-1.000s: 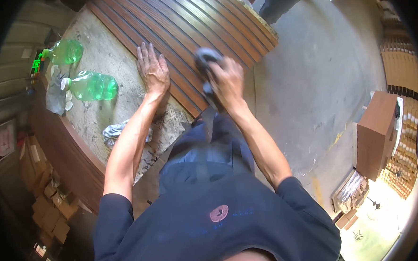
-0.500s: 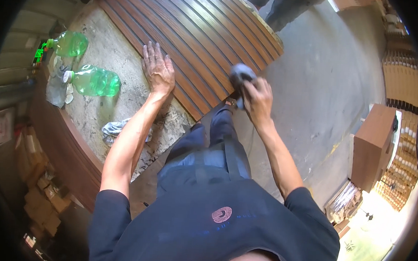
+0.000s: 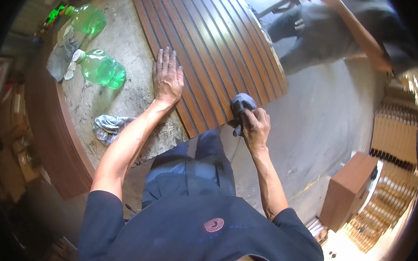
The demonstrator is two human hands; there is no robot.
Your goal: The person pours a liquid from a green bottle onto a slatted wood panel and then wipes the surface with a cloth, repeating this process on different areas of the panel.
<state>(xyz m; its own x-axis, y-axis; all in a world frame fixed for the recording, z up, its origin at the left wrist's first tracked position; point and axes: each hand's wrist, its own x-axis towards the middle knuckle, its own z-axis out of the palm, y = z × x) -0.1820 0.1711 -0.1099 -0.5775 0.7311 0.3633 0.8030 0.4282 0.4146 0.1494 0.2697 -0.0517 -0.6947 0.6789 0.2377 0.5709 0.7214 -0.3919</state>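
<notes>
A brown slatted wooden panel [image 3: 213, 41] lies on a dusty grey table [image 3: 123, 45]. My left hand [image 3: 167, 78] rests flat, fingers spread, on the panel's near left edge. My right hand [image 3: 255, 127] grips a small dark grey power sander [image 3: 242, 106] that sits on the panel's near corner, its cord hanging down toward my legs.
Two green plastic bottles [image 3: 101, 68] [image 3: 85, 19] lie on the table to the left, with a grey rag [image 3: 107, 125] near its front edge. Another person [image 3: 327, 32] stands beyond the panel. A brown cabinet [image 3: 350, 190] and stacked slats [image 3: 393, 135] stand at the right.
My right hand has drawn the sander along the panel's near edge toward its corner, and the view has shifted so the panel sits more central. My left hand stays flat on the panel.
</notes>
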